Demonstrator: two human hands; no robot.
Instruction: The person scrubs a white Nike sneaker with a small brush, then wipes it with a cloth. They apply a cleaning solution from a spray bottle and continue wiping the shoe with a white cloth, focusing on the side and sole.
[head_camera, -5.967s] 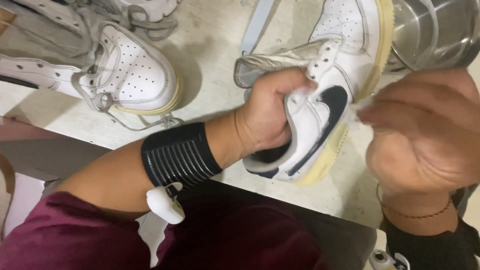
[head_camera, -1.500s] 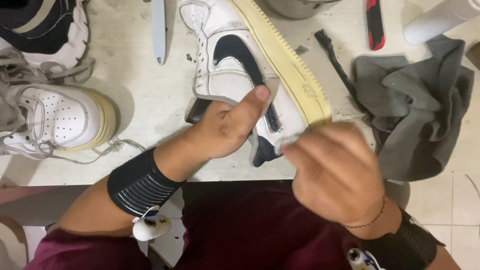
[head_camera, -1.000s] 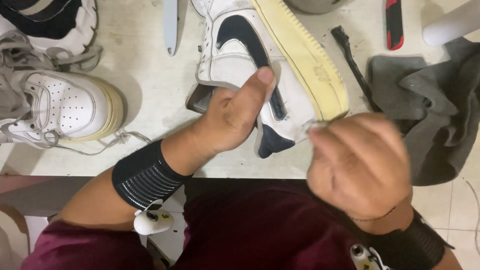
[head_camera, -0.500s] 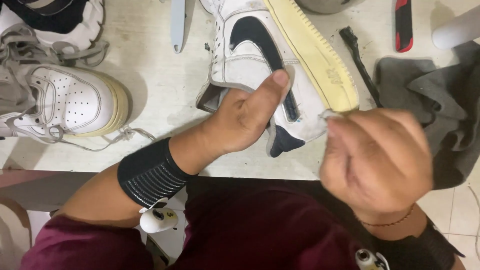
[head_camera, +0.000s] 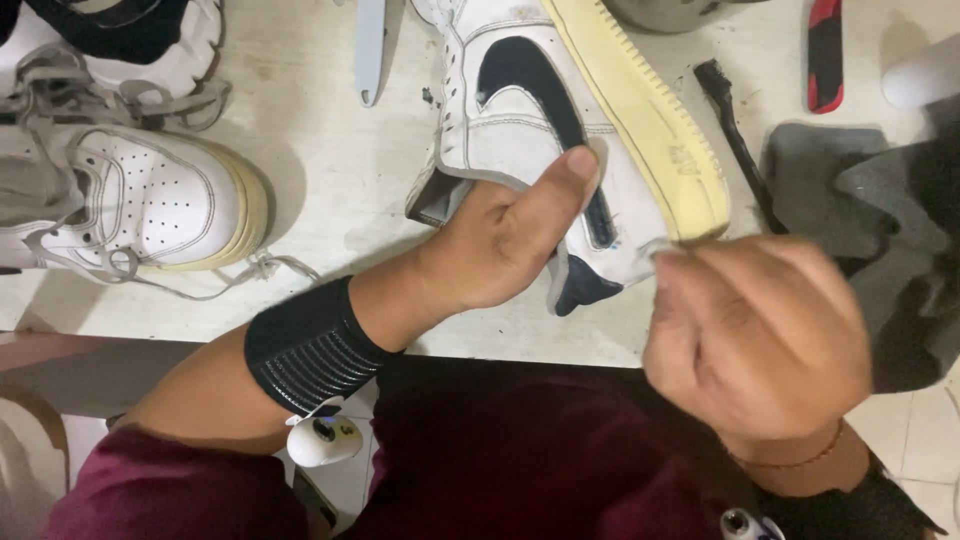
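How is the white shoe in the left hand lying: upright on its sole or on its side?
On its side. The white shoe shows its dark side mark upward and its yellowed sole edge faces right; the left hand grips its heel.

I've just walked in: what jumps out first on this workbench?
The left hand grips a white sneaker with a dark stripe and yellowed sole lying on its side at centre. The right hand, blurred, is closed at its heel. Another white sneaker sits at the left, a grey cloth at the right.

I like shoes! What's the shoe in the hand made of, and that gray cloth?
Shoe: looks like smooth white leather or imitation, stitched seams, dark patch, yellowed ridged rubber sole. Cloth: soft matte fabric, judging by its limp, rumpled folds.
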